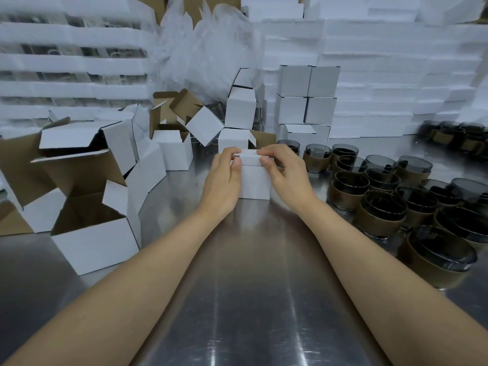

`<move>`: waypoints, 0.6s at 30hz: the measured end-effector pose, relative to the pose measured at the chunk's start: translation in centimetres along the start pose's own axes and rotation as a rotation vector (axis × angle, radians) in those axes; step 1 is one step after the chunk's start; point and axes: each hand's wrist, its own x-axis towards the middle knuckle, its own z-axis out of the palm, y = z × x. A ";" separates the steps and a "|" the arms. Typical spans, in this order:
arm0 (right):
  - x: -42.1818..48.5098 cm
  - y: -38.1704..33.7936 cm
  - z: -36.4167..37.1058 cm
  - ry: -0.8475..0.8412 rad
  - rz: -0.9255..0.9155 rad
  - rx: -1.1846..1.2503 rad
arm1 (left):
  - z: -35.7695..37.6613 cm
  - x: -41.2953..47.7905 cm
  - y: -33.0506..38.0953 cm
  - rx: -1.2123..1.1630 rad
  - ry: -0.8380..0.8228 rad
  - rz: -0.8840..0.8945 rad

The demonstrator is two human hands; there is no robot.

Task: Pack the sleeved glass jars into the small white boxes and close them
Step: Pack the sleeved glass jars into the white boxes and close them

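A small white box [254, 182] stands on the metal table [253, 299] in the middle. My left hand [223, 180] grips its left top corner and my right hand [286, 171] grips its right top corner, thumbs pressing on the lid flap, which lies nearly flat. What is inside the box is hidden. Several dark glass jars with brown sleeves [383, 207] stand in a group on the right. Several open white boxes [92, 241] with brown insides lie at the left.
Closed white boxes [307, 96] are stacked behind the held box. Another stack of boxes [240, 112] stands just beyond my hands. White foam sheets [396, 75] and clear plastic wrap [208, 48] fill the back. More jars [454, 138] sit at far right.
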 end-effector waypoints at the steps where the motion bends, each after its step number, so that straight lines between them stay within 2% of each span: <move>1: -0.1 0.1 0.0 -0.014 0.007 0.004 | 0.0 0.0 0.1 0.000 0.001 -0.009; 8: -0.2 0.7 0.1 -0.077 0.117 0.016 | -0.6 0.1 0.7 -0.025 -0.074 -0.059; 14: -0.8 0.7 -0.3 -0.217 0.092 0.024 | -0.4 -0.1 -0.1 -0.223 -0.299 -0.171; 18: -1.2 0.8 0.2 -0.338 -0.016 -0.108 | -0.5 0.1 -0.4 -0.310 -0.195 -0.180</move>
